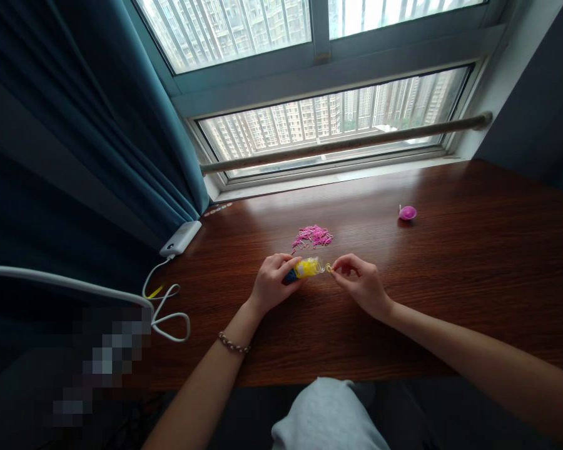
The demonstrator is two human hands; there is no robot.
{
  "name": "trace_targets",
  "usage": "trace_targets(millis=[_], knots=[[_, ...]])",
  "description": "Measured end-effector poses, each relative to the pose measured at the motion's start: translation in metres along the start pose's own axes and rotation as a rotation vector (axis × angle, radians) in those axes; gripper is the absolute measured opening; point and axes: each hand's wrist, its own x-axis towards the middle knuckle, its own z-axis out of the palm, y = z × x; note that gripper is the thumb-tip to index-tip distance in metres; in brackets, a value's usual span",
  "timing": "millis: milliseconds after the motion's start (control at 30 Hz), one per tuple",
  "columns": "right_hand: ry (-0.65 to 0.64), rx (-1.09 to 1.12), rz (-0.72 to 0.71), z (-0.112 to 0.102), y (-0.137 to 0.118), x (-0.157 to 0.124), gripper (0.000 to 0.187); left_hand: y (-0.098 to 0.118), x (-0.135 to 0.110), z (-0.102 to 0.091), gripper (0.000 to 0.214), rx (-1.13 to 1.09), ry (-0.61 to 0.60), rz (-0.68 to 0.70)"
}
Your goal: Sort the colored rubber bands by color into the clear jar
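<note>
My left hand [274, 284] is closed round a small clear plastic packet [309, 267] with bright yellow contents and a dark blue part near the palm. Its clear end points right, towards my other hand. With thumb and forefinger, my right hand [360, 280] pinches a small yellow loop [329, 267] just off that end; whether the two touch, I cannot tell. Just beyond the packet, a loose pile of thin pink pieces [312, 236] lies on the brown wooden desk [455, 275].
A small round pink object [408, 213] sits on the desk at the far right. On the left edge lie a white power strip [181, 239] and a looped white cable [173, 337]. A blue curtain [122, 112] hangs at the left, and a window rail [347, 145] crosses behind the desk.
</note>
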Motion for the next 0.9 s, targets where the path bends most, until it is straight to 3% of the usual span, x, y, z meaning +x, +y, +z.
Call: trace_targets(millis=[300, 667, 900], knots=[[-0.009, -0.062, -0.007, 0.003, 0.01, -0.003, 0.01, 0.014, 0.001, 0.004, 0.043, -0.005, -0.028, 0.118], [-0.105, 0.036, -0.04, -0.001, 0.002, -0.006, 0.024, 0.012, 0.001, 0.005, 0.041, -0.01, 0.041, 0.023], [-0.054, 0.014, -0.097, -0.003, 0.003, -0.007, 0.026, 0.011, 0.001, 0.006, 0.04, -0.029, 0.074, -0.022]])
